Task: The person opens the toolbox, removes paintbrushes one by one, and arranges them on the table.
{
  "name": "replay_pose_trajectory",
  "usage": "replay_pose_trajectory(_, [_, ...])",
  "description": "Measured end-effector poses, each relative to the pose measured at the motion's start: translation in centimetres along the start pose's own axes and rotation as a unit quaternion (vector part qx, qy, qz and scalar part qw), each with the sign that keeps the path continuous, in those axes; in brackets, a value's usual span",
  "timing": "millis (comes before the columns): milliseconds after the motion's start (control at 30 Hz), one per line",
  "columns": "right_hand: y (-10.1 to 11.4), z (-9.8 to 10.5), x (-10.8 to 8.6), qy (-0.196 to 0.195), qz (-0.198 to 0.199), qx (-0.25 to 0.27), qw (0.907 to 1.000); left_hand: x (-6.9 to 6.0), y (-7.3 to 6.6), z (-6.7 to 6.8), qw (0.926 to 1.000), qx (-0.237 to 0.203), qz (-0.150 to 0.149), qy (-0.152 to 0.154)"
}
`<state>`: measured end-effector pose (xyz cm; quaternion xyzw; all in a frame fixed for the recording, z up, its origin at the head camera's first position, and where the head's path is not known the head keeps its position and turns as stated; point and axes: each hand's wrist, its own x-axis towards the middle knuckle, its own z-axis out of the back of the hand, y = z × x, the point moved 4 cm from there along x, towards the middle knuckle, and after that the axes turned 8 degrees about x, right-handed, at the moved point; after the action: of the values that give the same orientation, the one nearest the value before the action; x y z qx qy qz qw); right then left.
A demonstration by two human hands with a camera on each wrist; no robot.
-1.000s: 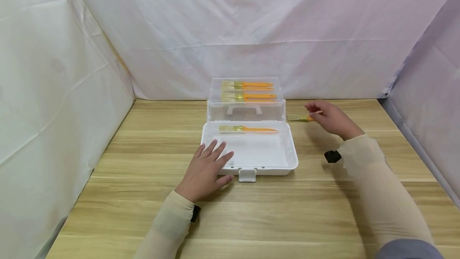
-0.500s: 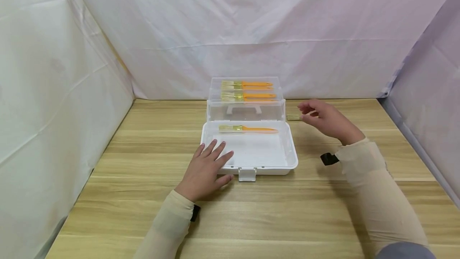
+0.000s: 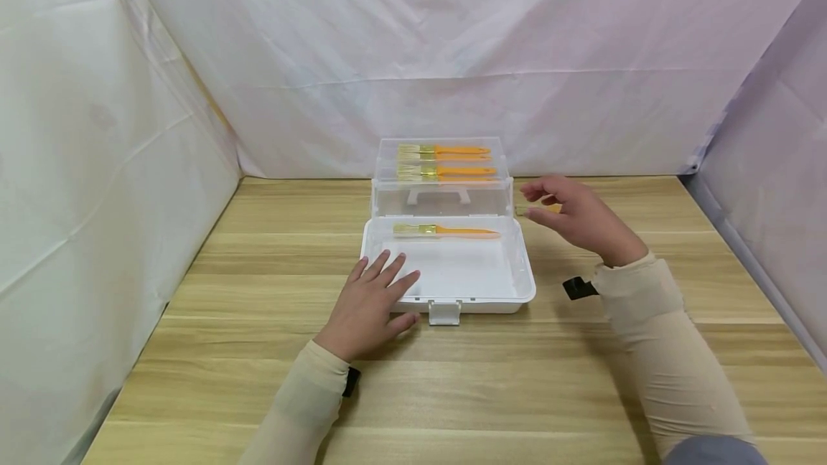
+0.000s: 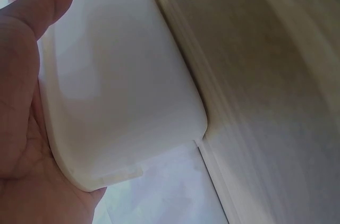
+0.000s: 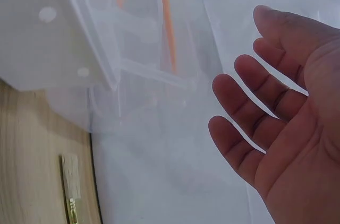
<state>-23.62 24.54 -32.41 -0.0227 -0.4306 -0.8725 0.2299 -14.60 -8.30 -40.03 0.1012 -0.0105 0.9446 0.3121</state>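
A white plastic box (image 3: 452, 271) with a clear lid (image 3: 442, 201) stands unlatched, lid tipped back. Inside its base lies one paintbrush (image 3: 446, 231) with an orange handle and pale bristles. Several more paintbrushes (image 3: 465, 171) show through the clear lid. My left hand (image 3: 368, 307) rests with spread fingers over the box's front left corner, and its thumb touches the white wall (image 4: 127, 75). To the right of the lid my right hand (image 3: 578, 221) hovers with loosely bent fingers and holds nothing. Beyond it a loose paintbrush (image 5: 70, 176) lies on the tabletop, partly hidden by the hand in the head view.
The box stands on a wood-grain table (image 3: 465, 386). A white latch (image 3: 445, 313) hangs at the box's front. White cloth (image 3: 452, 34) hangs behind the table, with more cloth at the left and right sides.
My right hand has shifted left, past the loose paintbrush towards the lid, without lifting the brush. The left hand and box have stayed in place.
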Motion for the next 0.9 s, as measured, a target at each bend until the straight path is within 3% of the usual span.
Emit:
replay_pose_trajectory(200, [0.9, -0.8, 0.4, 0.006, 0.03, -0.019, 0.9994, 0.0, 0.0, 0.0, 1.0, 0.0, 0.0, -0.001])
replay_pose_trajectory(600, [2.1, -2.5, 1.4, 0.033, 0.04, -0.043, 0.9977, -0.1, -0.1, 0.2, 0.9999, 0.0, -0.006, -0.014])
replay_pose_trajectory(900, [3.4, -3.7, 2.4, 0.052, 0.099, -0.073, 0.9911, -0.1, -0.1, 0.3, 0.9998, -0.004, -0.006, -0.017])
